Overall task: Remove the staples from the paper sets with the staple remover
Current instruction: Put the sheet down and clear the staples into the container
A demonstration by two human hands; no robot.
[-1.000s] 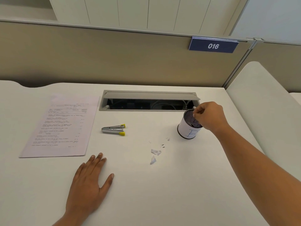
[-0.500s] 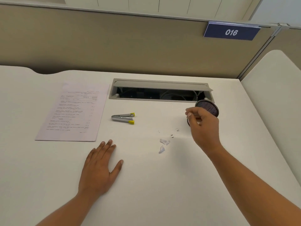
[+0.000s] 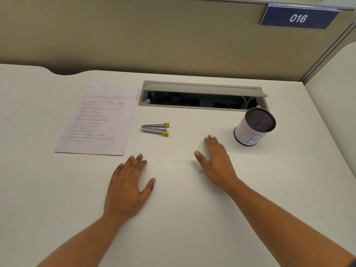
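Note:
A printed paper set (image 3: 98,120) lies flat on the white desk (image 3: 183,218) at the left. To its right rests the metal staple remover (image 3: 155,129) with yellow tips, untouched. A mesh cup (image 3: 253,127) wrapped in white paper stands at the right. My left hand (image 3: 128,186) lies flat on the desk, fingers apart, below the paper set. My right hand (image 3: 217,162) lies palm down over the spot where small paper scraps lay; the scraps are hidden under it. Neither hand holds anything that I can see.
An open grey cable tray (image 3: 202,95) is sunk into the desk behind the remover and cup. A beige partition (image 3: 154,35) with a blue sign "016" (image 3: 297,17) backs the desk. A second desk (image 3: 335,112) adjoins on the right.
My right hand left the mesh cup, moved left and toward me, and now lies flat over the paper scraps. The left hand stayed flat. The camera tilted downward.

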